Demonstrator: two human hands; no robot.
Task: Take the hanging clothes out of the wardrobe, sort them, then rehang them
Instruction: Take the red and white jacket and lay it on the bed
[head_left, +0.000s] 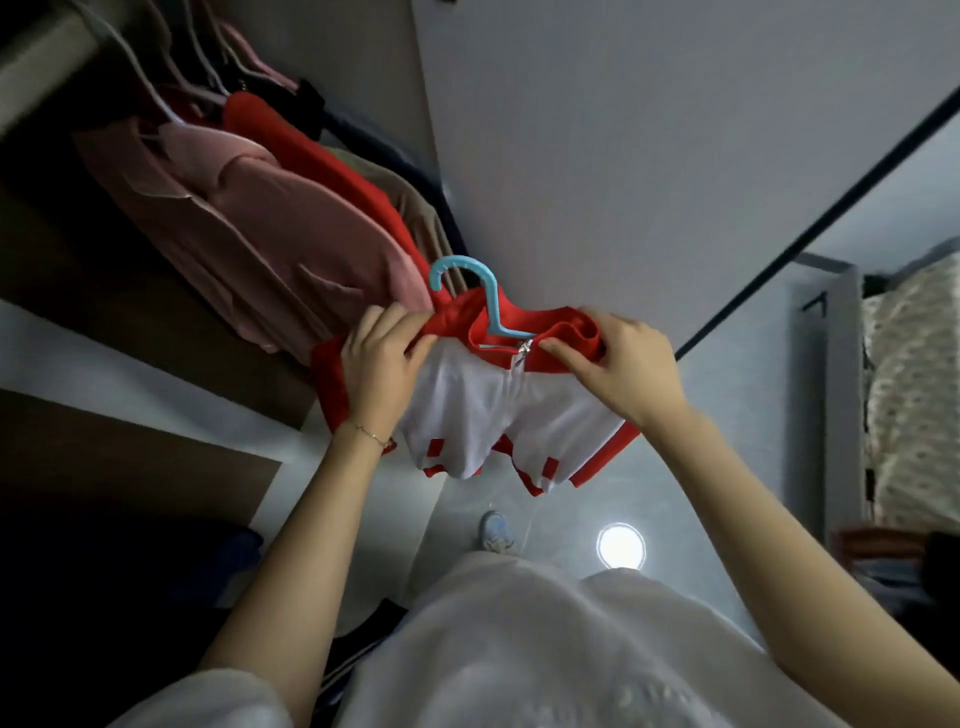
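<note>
The person is holding a small red-and-white zip-front jacket (467, 410) in the air in front of the open wardrobe, below and just in front of the garments on the rail. It is sitting on a light blue plastic hanger (470, 280) whose hook is sticking up free, caught on nothing. The left hand (382, 358) is gripping the red shoulder fabric, its fingers curled and pinching the cloth against the thumb. The right hand (618, 364) is doing the same on the other side, thumb and bent fingers nipping the red collar just beside the zip. Both seem to be settling the jacket's neck on the hanger. In the wardrobe a row of pink shirts (260, 223), a red garment (311, 156) and something beige are hanging close together beside the white wardrobe door (623, 130). Judging by that, the work is somewhere in the middle: several pieces are on the rail, this one is off it, and whether those pieces are waiting to come out or already sorted and rehung cannot be told.
</note>
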